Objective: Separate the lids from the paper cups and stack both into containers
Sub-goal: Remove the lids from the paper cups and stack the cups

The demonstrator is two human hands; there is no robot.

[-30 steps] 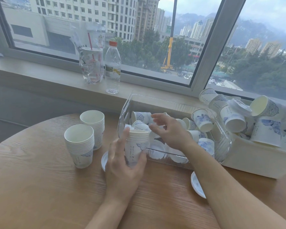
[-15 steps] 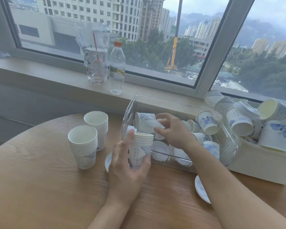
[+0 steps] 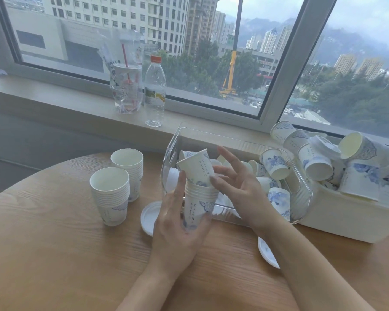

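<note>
Head camera, nearest first: I see my left hand [image 3: 177, 223] wrapped around a short stack of paper cups [image 3: 199, 204], standing on the wooden worktop [image 3: 54, 254]. A single cup [image 3: 197, 168] sits tilted in the top of that stack, only partly in. My right hand [image 3: 238, 185] is beside it with fingers [image 3: 228, 157] spread open, fingertips touching the tilted cup but not closed on it. One white lid [image 3: 149, 217] lies flat just left of my left hand, another lid [image 3: 267, 252] near my right forearm. Further left stand two taller cup stacks [image 3: 111, 194], side by side. Behind my hands is a clear plastic bin [image 3: 301, 189], holding loose cups lying on their sides and some white lids at the bottom. To its right, touching it, a white bin [image 3: 337, 221] is heaped with more cups, several capped. On the windowsill [image 3: 54, 104] stand a water bottle [image 3: 155, 90] and a bagged drink cup [image 3: 126, 86].
</note>
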